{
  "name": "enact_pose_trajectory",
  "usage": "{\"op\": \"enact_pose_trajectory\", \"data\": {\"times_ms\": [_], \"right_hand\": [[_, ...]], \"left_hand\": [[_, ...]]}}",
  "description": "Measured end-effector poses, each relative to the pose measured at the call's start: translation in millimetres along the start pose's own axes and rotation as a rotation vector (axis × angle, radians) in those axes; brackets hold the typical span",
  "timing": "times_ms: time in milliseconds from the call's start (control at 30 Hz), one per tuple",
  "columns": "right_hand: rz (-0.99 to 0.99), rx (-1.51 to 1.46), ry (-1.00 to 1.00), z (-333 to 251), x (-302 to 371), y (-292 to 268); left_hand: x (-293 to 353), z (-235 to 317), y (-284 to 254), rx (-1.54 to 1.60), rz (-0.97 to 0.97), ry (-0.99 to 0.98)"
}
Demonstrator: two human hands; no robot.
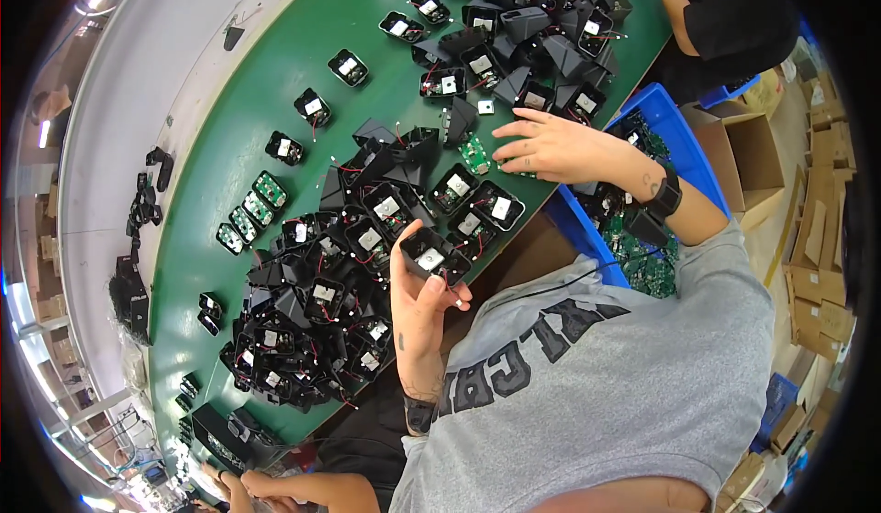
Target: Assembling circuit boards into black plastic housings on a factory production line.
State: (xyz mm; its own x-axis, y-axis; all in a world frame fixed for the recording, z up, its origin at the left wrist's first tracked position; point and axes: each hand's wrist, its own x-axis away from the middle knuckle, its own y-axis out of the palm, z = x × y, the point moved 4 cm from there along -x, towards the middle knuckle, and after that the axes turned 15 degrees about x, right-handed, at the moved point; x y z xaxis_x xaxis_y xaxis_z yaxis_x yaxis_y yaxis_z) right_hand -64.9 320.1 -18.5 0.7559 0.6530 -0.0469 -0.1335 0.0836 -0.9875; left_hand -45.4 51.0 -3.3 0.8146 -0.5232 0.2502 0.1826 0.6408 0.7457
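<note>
left hand [418, 297] raised, palm up, pinching black housing [429, 257]; right hand [551, 149] spread flat over green pcb [474, 155].

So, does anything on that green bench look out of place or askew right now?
Mostly not. Black housings lie heaped at all angles. One small pale square part sits alone on the green table, beyond the right hand. Left hand holds one housing.

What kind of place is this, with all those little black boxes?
It looks like a factory assembly line for electronics. A long green table is heaped with black plastic cases, a blue bin holds green circuit boards, and the left hand holds one case while the right hand rests on the table.
</note>
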Motion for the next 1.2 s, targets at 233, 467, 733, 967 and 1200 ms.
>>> {"op": "enact_pose_trajectory", "data": {"times_ms": [233,467,733,967,1200], "right_hand": [[0.524,-0.613,0.263,2,-15,-41],[0.918,-0.596,0.218,-74,-17,-71],[0.861,-0.72,0.198,-87,-34,-61],[0.852,-0.694,0.231,-85,-37,-59],[0.748,-0.806,0.249,-78,-41,-66]], "left_hand": [[-2,10,7,-0.146,0.164,0.145],[-7,25,19,-0.244,0.205,0.364],[-5,27,18,-0.302,0.267,0.405],[-2,28,18,-0.446,0.236,0.507],[-6,22,20,-0.241,0.028,0.336]]}}
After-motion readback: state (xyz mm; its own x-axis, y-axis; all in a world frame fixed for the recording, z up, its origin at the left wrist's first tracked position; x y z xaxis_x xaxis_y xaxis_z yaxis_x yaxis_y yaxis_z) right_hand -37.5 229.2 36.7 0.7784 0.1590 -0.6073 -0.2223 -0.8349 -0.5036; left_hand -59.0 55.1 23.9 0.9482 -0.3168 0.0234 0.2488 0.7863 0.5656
